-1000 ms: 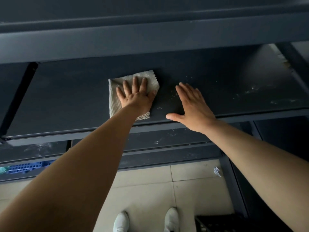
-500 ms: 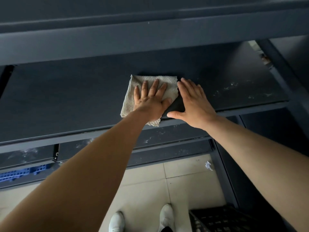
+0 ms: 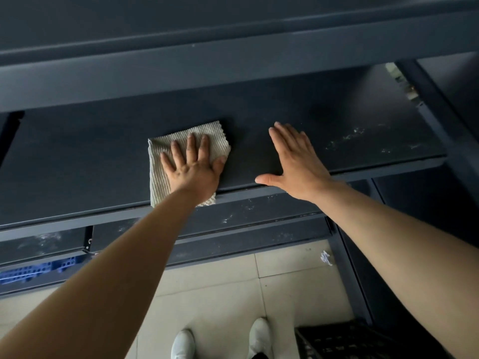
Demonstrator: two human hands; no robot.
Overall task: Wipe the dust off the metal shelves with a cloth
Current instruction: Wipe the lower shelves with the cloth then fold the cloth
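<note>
Cloth pinned under the flat, spread left hand at the metal shelf's front edge, right hand flat alongside: press evenly, sweeping toward the dusty right end.

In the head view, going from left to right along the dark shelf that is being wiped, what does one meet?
Beige ribbed cloth with the left hand pressed flat on it → right hand, flat on the dark metal shelf → white dust specks → dark metal upright post.
</note>
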